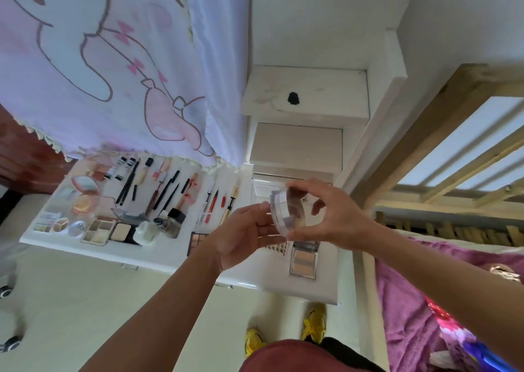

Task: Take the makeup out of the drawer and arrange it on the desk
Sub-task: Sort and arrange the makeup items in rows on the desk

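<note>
Currently the left hand (pixel 243 235) and the right hand (pixel 334 215) both grip the clear jar (pixel 286 215), tilted on edge above the right end of the table (pixel 175 254), with the makeup rows (pixel 136 201) lying to its left, nearer the left hand.

Single camera, riding on the person's head, facing forward and tilting steeply down. Wide lens, bowing the edges. Left grip (pixel 243 235) and right grip (pixel 334 215) holding a clear round case (pixel 286 215) close under it, mid-frame. White bench (pixel 158 254) lying just beyond, running off left. Yellow shoes (pixel 314 323) showing at the bottom edge. Bed (pixel 402 300) edging in right. Cartoon curtain (pixel 113 59) filling the top left.
</note>
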